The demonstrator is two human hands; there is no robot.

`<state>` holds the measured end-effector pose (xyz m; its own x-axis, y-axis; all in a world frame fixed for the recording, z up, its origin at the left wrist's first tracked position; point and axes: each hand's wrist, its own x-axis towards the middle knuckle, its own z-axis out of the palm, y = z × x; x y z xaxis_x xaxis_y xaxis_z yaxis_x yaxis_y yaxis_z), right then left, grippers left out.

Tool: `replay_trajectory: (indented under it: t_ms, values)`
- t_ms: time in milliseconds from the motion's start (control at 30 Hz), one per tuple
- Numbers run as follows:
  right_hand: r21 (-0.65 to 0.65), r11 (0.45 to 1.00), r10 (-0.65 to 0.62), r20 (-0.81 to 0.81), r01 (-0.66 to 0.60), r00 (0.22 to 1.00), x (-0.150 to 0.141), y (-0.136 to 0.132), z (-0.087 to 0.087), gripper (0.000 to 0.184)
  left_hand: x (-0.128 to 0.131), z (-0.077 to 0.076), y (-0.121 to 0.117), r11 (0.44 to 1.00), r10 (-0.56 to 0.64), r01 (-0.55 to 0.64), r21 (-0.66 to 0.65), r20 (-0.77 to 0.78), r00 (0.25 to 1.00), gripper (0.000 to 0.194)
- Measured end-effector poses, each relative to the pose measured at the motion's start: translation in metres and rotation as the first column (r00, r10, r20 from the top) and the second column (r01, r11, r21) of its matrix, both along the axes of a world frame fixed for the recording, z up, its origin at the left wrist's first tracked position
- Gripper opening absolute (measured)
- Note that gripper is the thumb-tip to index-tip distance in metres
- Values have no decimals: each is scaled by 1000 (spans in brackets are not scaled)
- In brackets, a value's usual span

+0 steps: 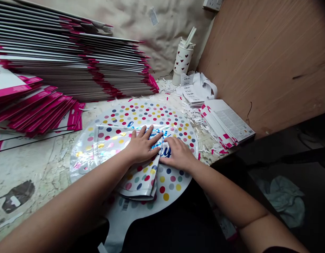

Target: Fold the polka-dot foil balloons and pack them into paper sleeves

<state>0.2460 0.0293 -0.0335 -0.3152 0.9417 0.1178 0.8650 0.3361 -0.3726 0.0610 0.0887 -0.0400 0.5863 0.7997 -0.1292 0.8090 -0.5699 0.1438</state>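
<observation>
A flat, round foil balloon (175, 181) with coloured polka dots and blue lettering lies on the worktop, its tail pointing toward me. On top of it rests a folded polka-dot foil balloon (141, 181), shiny and partly creased. My left hand (143, 146) presses flat on the folded balloon, fingers spread. Beside its right edge, my right hand (180, 153) touches the foil with bent fingers, the thumb apart from them. Part of the lettering is hidden beneath my hands.
Tall stacks of pink-edged cards (72, 66) stand at the back left, with looser cards (46, 109) in front. A heart-patterned cup (182, 58), a label strip (195, 88) and printed packets (227, 121) sit right. Paper scraps (201, 130) litter the worktop beside a wooden panel (265, 59).
</observation>
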Motion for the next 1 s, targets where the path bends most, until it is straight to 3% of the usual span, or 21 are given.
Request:
replay_trajectory:
  t_ms: [67,133,233,300,400,467,633,733,800,867,933,1000]
  values:
    - [157,966,208,-3,-205,978,-2,0,-5,40,1,4,4,1000,17,-18,-14,-29,999,64]
    - [229,911,351,2,-342,936,-1,-5,-5,35,1,6,8,999,33,-33,-18,-45,998,68]
    - [116,958,274,-90,-263,958,7,-16,-1,42,-3,4,9,999,-5,5,41,2,1000,66]
    - [60,981,193,-134,-187,972,13,-20,2,39,-7,1,7,987,-131,126,98,45,990,57]
    - [167,973,178,-119,-157,977,18,-17,2,29,-11,-2,7,964,-257,250,95,67,964,55]
    - [211,961,203,-94,-180,975,18,-11,1,29,-12,-3,10,975,-218,216,44,51,975,59]
    - [148,898,415,31,-415,909,7,-11,-1,30,-7,3,23,990,-115,111,-92,-44,992,75]
    - [103,879,465,36,-466,884,6,-13,-1,33,-4,7,17,997,-70,68,-34,-56,996,83]
    - [83,910,411,-42,-407,911,13,-6,-2,35,-6,7,5,998,-22,24,59,-36,999,77]
    - [76,959,279,-79,-273,957,22,6,-4,36,-13,4,-8,993,62,-59,99,-27,998,70]
    - [80,983,169,-28,-167,985,29,21,-7,36,-23,0,-19,984,164,-161,80,-41,986,70]
    - [86,981,169,61,-174,984,31,34,-8,38,-30,-3,-25,974,221,-218,60,-57,974,73]
